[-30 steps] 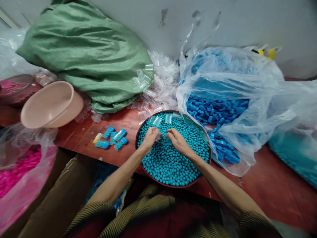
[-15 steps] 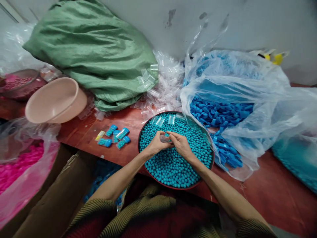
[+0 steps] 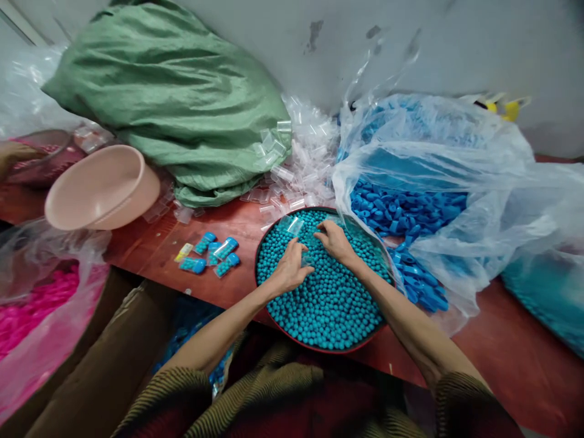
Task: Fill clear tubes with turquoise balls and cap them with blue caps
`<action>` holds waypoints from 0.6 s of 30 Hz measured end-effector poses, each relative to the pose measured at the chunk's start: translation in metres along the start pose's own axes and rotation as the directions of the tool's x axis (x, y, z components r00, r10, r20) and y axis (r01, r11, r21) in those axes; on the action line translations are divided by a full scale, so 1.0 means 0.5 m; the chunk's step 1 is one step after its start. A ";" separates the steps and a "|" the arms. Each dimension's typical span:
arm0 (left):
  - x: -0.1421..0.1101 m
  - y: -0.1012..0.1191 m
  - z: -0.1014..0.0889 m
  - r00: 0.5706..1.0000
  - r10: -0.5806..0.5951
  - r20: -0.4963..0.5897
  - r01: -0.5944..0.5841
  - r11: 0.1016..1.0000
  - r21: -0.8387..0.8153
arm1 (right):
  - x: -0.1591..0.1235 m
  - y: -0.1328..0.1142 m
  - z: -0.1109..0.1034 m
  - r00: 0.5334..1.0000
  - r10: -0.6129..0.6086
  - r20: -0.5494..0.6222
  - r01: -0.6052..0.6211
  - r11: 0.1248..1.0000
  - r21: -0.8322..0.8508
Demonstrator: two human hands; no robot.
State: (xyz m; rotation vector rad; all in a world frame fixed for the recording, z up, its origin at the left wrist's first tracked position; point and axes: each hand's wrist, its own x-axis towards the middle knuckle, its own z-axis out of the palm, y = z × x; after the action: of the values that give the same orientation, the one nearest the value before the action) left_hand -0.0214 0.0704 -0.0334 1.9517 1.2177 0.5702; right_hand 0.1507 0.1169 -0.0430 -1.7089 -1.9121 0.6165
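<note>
My left hand (image 3: 291, 266) is over a round tray (image 3: 269, 308) full of teal beads (image 3: 319, 316). Between its thumb and fingers is a small clear plastic case (image 3: 306, 260). My right hand (image 3: 336, 241) hovers at the tray's upper middle, palm down. Its fingertips are bent together close to the beads, and whatever they pinch is hidden. Another clear case (image 3: 294, 225) lies on the beads just beyond my left hand. Left of the tray, several bead-filled cases with blue caps (image 3: 227, 247) lie on the red table (image 3: 219, 286), beside a small yellow piece (image 3: 184, 252).
Behind the tray clear cases (image 3: 301, 164) are heaped against a green sack (image 3: 182, 109). At right, a plastic bag (image 3: 456, 164) spills blue caps (image 3: 417, 277). A pink basin (image 3: 100, 188) stands left; beyond it, another person's hand (image 3: 18, 155) reaches into a bowl of pink beads (image 3: 50, 167).
My hands, which met over the tray, have moved apart. My right hand now covers where a second clear case lay on the beads. Another person's hand has come in at the far left.
</note>
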 end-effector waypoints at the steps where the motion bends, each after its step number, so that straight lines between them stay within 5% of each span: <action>1: 0.006 0.000 0.004 1.000 0.015 0.016 -0.015 1.000 0.012 | -0.021 0.003 0.001 1.000 -0.007 -0.018 0.009 0.995 0.098; 4: 0.023 -0.001 0.014 0.998 0.029 0.064 -0.031 0.999 0.039 | -0.078 0.006 0.001 1.000 -0.007 0.005 0.006 0.955 0.295; 7: 0.031 -0.002 0.014 0.994 0.030 0.107 -0.038 0.996 0.078 | -0.097 0.008 -0.008 0.992 -0.038 0.119 0.003 0.958 0.285; 11: 0.038 0.002 0.007 0.986 -0.010 0.165 -0.021 0.983 0.185 | -0.050 0.011 -0.038 0.995 -0.018 0.103 0.024 0.998 -0.056; 14: 0.042 0.008 0.004 0.972 -0.055 0.229 -0.008 0.964 0.266 | 0.006 0.018 -0.054 0.995 0.095 -0.028 -0.098 0.915 -0.391; 18: 0.025 0.006 0.012 0.979 -0.013 0.201 -0.046 0.956 0.288 | 0.038 0.034 -0.053 0.977 0.208 0.046 -0.149 0.821 -0.551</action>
State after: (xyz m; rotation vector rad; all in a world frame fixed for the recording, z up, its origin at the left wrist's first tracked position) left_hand -0.0100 0.0788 -0.0351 2.2060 1.2102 0.1994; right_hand 0.1791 0.1376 -0.0318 -2.2681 -2.1574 0.2264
